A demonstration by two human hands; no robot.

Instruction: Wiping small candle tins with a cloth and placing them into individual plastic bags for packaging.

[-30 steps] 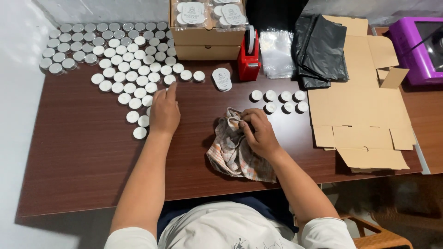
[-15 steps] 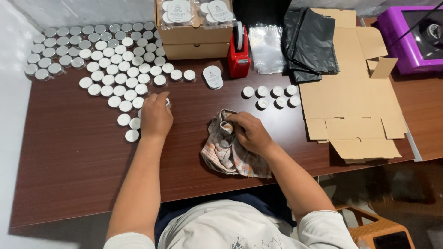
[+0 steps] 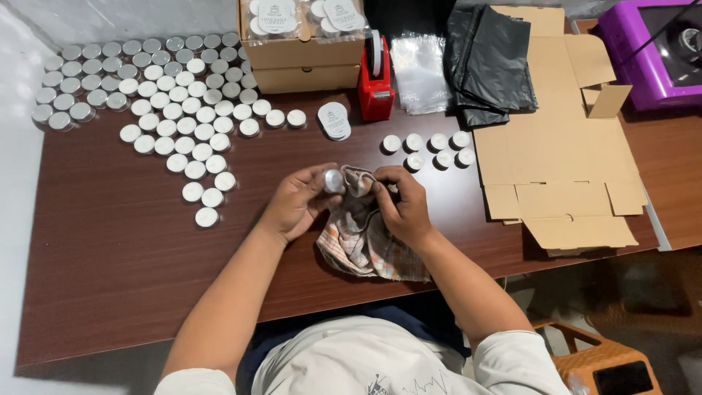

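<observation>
Single head view, steep downward, close over table [image 3: 110, 256].

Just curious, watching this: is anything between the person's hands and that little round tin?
Nothing visible: the left hand holds the small round silver tin directly, and the right hand presses the checked cloth beside it.

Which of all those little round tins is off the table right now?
The small tin pinched in the left hand, held against the checked cloth. Every other one sits flat on the table.
</observation>
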